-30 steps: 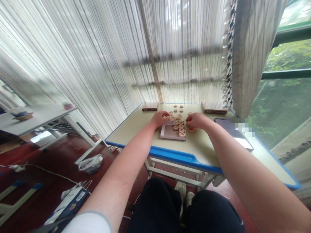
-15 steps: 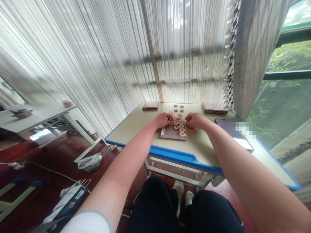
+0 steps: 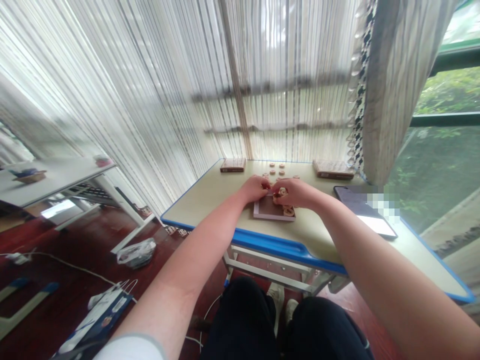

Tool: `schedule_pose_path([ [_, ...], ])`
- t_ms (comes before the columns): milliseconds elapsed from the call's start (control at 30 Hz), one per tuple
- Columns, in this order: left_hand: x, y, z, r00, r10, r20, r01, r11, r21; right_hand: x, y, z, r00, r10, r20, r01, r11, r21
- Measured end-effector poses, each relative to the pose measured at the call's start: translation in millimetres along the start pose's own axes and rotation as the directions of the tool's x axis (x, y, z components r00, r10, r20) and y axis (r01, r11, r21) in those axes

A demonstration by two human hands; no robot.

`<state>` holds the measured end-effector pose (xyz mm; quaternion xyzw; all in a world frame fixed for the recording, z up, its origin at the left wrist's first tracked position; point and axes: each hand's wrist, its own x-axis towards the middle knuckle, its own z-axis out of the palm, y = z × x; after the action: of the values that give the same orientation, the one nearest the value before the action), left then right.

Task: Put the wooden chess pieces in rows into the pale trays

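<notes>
A shallow brown tray [image 3: 267, 210] lies on the beige desk [image 3: 210, 197] and holds round wooden game pieces [image 3: 288, 211]. My left hand [image 3: 255, 188] rests at the tray's far left corner with its fingers curled. My right hand [image 3: 293, 192] is over the tray's far right part, fingers pinched on a wooden piece [image 3: 282, 192]. The two hands nearly touch above the tray. More loose pieces [image 3: 276, 168] lie on the desk behind the hands.
Two flat wooden boxes sit at the desk's far edge, one on the left [image 3: 232, 164] and one on the right [image 3: 333, 169]. A dark phone [image 3: 365, 212] lies at the right. A striped curtain [image 3: 187, 85] hangs behind. Bags [image 3: 135, 252] and cables lie on the red floor.
My right hand has moved left over the tray and closed on a piece. My left hand has shifted slightly right, so the two hands now nearly meet.
</notes>
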<state>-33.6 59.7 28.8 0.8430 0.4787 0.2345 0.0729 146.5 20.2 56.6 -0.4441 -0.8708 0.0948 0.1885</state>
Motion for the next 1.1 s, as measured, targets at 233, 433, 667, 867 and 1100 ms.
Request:
schedule_pose_path([
  [233,1.2,-3.8,1.7,0.999,0.037,-0.012,-0.037,0.999,0.017,0.4,2.9,5.2,0.994,-0.103,0.032,0.104,0.994,-0.028],
  [433,0.4,-2.6,1.4,0.999,0.044,-0.009,-0.044,0.999,0.017,2.6,4.6,8.0,0.995,-0.09,0.039,0.093,0.993,-0.075],
  [667,-0.1,-0.7,-0.7,1.0,0.031,0.001,-0.031,0.999,0.026,2.5,6.0,5.8,0.994,-0.087,0.06,0.092,0.992,-0.086],
  [867,-0.4,0.5,-0.8,1.0,0.015,0.006,-0.015,1.0,0.017,2.6,6.4,7.1,0.99,-0.136,0.027,0.137,0.987,-0.089],
  [1100,2.8,-4.4,-0.1,0.998,-0.013,-0.062,0.011,0.999,-0.035,1.8,1.5,4.0,0.996,-0.065,0.064,0.07,0.995,-0.07],
])
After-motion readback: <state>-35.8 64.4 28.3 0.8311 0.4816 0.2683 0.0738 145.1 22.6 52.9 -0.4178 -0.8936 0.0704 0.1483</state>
